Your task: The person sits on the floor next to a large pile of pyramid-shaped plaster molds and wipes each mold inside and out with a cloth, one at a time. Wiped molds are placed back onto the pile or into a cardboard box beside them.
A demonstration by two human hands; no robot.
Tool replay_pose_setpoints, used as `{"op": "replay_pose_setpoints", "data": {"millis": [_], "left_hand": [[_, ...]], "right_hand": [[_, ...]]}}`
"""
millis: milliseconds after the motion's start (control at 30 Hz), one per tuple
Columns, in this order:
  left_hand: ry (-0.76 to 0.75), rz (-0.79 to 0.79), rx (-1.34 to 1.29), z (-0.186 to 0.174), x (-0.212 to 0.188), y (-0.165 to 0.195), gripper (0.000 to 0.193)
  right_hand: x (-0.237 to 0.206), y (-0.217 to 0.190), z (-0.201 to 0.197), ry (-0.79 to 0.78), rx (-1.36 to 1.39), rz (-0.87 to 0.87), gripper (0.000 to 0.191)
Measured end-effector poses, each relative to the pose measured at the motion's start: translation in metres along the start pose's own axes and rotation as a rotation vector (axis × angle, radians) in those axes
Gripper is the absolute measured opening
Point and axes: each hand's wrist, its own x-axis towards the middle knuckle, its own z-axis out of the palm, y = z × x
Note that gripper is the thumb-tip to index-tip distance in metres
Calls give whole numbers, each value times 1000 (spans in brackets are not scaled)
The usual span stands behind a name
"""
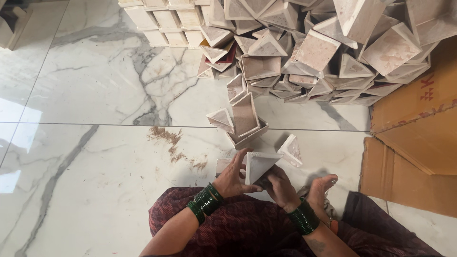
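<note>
- At the bottom of the frame, a person sits on the floor in a dark red patterned garment (247,228), with green bangles (205,202) on both wrists and a bare foot (322,186) to the right.
- The left hand (233,178) and right hand (280,186) meet at lower centre, both closed around a white triangular box piece (259,164); the left fingers (242,157) curl over its left edge, the right hand grips its lower right corner.
- Just beside it, to the right, a small triangular piece (291,150) lies on the white marble floor (95,143).
- Above the hands stand a few nested box parts (243,121).
- Left of centre, brown dust (169,140) is scattered.
- At the right edge lies flat brown cardboard (414,138).
- Across the top, a big heap of boxes (323,52) is piled.
</note>
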Motion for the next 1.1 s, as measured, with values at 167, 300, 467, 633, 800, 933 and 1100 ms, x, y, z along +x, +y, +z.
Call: {"op": "replay_pose_setpoints", "data": {"millis": [167,300,467,633,800,933,1100], "left_hand": [[-6,46,59,-2,1,8,134],[75,161,295,-1,3,11,134],[-21,-4,101,-2,5,14,137],[-35,2,115,-4,4,16,136],[-40,13,165,0,3,7,136],[-14,-13,-56,6,2,-9,140],[146,-150,-305,-2,5,-36,119]], "right_hand": [[-2,4,-12,-49,-162,-9,45],[-3,-2,-13,-25,-23,91,50],[-5,-11,-6,-58,87,118,57],[-5,-6,-5,-71,178,113,62],[2,5,-22,-37,90,110,57],[1,8,-32,-163,-222,3,45],[-8,14,-20,-219,-647,-77,60]]}}
